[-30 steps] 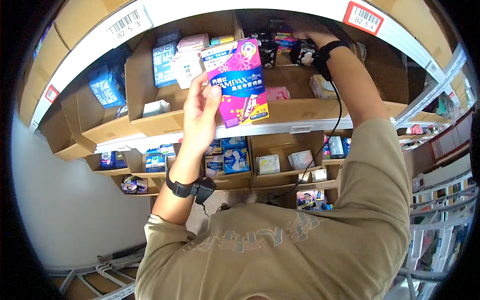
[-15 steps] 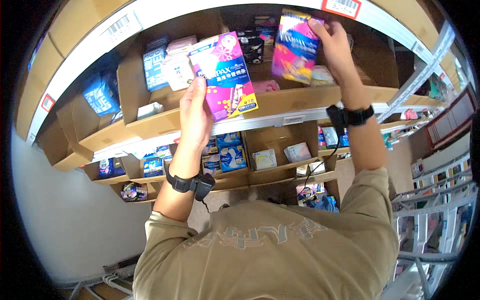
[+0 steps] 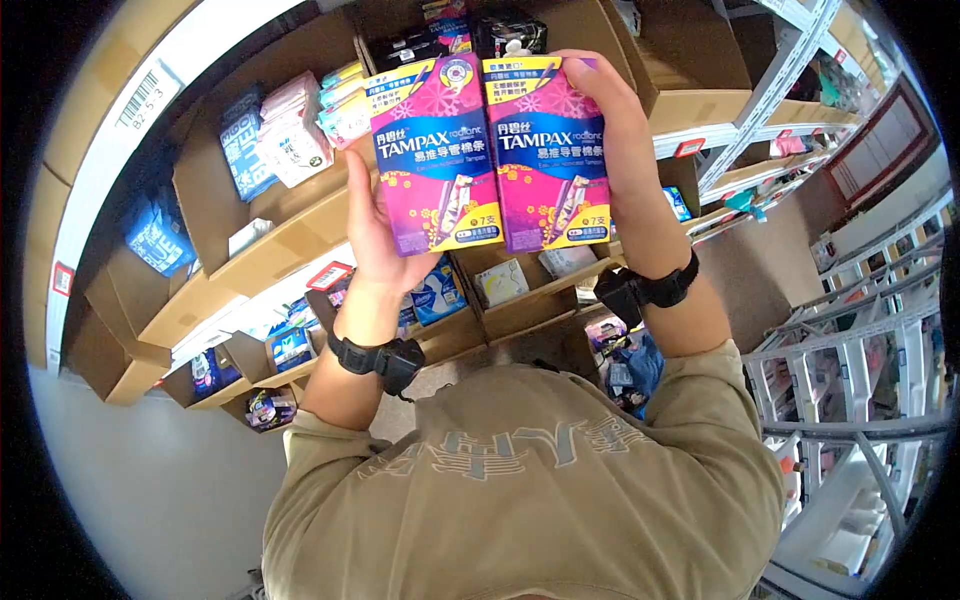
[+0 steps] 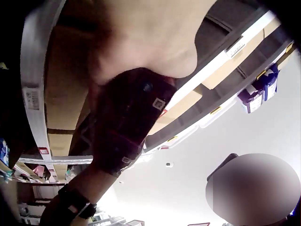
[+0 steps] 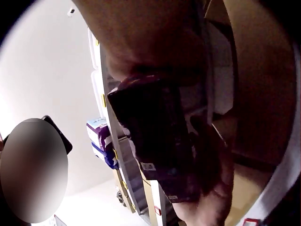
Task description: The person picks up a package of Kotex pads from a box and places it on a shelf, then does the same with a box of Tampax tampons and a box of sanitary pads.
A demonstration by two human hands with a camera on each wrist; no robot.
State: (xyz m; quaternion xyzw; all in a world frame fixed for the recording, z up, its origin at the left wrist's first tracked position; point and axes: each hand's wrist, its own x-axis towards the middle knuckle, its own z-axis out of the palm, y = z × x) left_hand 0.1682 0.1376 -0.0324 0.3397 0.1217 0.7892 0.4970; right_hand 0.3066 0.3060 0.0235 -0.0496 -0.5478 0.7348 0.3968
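By shelves (image 3: 205,50), left grip (image 3: 378,235) holds a "TAMPAX radiant" box (image 3: 437,165), right grip (image 3: 632,165) its twin (image 3: 550,165).

Pink-and-purple rectangular cardboard box A (image 3: 440,165) in left hand (image 3: 378,225), matching box B (image 3: 550,165) in right hand (image 3: 635,170), side by side. Black plastic packs (image 3: 510,35) beyond both hands. Left of left hand: brown open cardboard bin (image 3: 300,228) with pink-and-white soft packs (image 3: 292,150) in it, blue plastic packs (image 3: 245,160) left of those. Below hands: white-and-yellow flat pack (image 3: 502,283) in lower brown cardboard bin (image 3: 520,315).
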